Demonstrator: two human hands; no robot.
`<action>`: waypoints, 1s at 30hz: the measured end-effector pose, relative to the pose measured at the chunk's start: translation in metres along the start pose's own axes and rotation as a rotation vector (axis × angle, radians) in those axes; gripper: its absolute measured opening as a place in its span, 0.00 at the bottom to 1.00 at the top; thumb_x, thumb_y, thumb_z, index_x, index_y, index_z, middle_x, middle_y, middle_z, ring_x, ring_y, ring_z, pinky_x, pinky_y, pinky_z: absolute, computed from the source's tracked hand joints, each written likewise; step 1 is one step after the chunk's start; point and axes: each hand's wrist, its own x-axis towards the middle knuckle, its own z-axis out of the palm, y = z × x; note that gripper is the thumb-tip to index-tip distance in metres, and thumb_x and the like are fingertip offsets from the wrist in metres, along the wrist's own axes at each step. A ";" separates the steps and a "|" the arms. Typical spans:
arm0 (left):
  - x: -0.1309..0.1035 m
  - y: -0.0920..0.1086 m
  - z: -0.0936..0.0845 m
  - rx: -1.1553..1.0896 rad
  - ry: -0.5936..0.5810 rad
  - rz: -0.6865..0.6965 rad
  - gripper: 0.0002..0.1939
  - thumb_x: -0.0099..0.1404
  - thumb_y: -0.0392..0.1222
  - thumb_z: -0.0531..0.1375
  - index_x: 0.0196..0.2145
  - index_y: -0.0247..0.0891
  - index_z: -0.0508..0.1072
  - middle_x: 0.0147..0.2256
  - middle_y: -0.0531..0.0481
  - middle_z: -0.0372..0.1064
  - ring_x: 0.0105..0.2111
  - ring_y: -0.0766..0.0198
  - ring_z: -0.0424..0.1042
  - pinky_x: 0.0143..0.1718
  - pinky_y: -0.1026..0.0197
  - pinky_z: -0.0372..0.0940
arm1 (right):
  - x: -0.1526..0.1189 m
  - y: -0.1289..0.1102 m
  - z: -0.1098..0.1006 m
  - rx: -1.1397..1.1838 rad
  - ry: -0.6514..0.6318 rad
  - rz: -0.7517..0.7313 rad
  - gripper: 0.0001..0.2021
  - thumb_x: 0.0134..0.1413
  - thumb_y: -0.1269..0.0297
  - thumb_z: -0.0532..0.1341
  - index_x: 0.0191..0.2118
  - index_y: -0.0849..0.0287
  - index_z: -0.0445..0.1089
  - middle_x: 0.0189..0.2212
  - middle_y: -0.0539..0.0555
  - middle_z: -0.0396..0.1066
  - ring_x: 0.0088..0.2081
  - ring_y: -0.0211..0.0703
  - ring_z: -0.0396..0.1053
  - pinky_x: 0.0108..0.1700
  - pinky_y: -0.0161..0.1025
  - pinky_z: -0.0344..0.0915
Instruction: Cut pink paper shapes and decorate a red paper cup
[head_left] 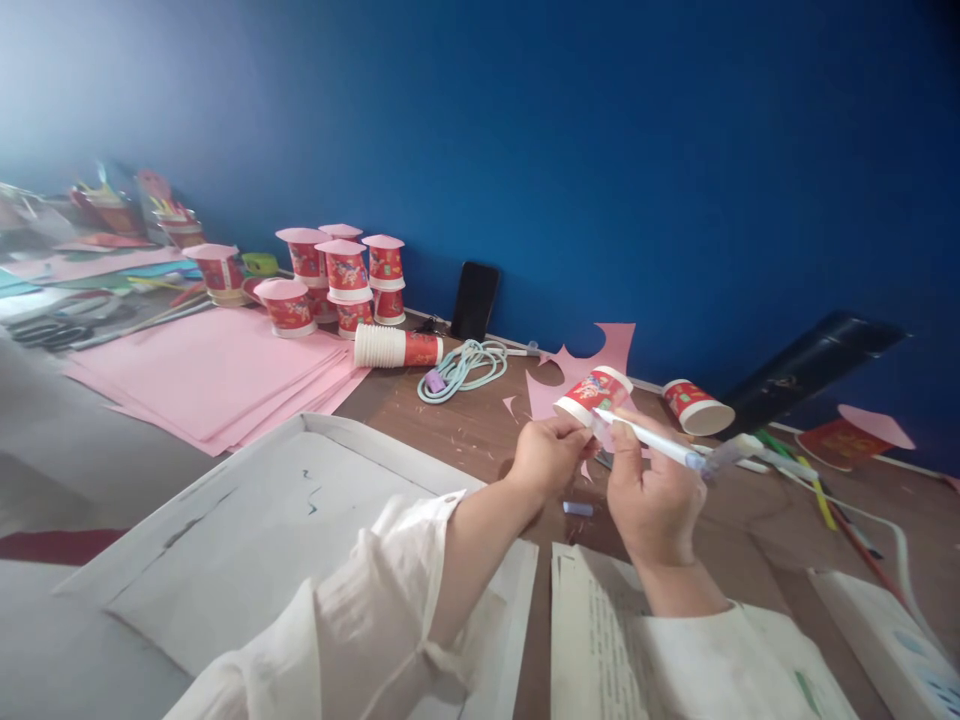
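My left hand (551,460) pinches the lower edge of a red-and-white paper cup (596,395), which lies tilted on its side. The fingers of my right hand (656,495) are closed around a slim white pen (660,440) with a bluish back end. Its tip points at the cup's side, close to my left fingertips; whether it touches cannot be made out. Behind the cup lies a pink paper scrap (616,345) with round cut-outs. A small pale purple piece (577,508) rests on the table between my hands.
Red cups with pink paper tops (346,268) stand stacked at the back left, near a nested row of cups (397,347), pink sheets (217,375) and a coiled cable (469,370). A phone (475,300) leans on the wall. Rightward are another cup (697,408) and a black cylinder (814,370).
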 end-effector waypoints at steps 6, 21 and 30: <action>-0.001 0.000 0.000 0.053 0.005 0.014 0.10 0.57 0.34 0.61 0.19 0.36 0.74 0.19 0.52 0.67 0.21 0.70 0.63 0.25 0.67 0.59 | 0.000 0.002 -0.001 0.017 -0.018 -0.046 0.10 0.62 0.64 0.57 0.41 0.60 0.74 0.36 0.58 0.79 0.40 0.49 0.76 0.42 0.43 0.68; 0.009 -0.005 -0.004 -0.352 -0.057 -0.155 0.09 0.63 0.32 0.59 0.26 0.31 0.75 0.27 0.45 0.74 0.27 0.68 0.74 0.38 0.65 0.69 | 0.002 0.003 -0.012 0.085 0.185 0.003 0.11 0.60 0.68 0.59 0.45 0.61 0.75 0.39 0.60 0.78 0.41 0.51 0.75 0.43 0.44 0.69; 0.009 -0.007 -0.005 -0.475 -0.123 -0.150 0.09 0.65 0.28 0.57 0.27 0.27 0.75 0.29 0.43 0.74 0.31 0.67 0.76 0.47 0.63 0.69 | 0.000 0.002 -0.009 0.110 0.085 -0.021 0.09 0.60 0.67 0.59 0.42 0.60 0.75 0.37 0.58 0.79 0.39 0.49 0.75 0.42 0.43 0.70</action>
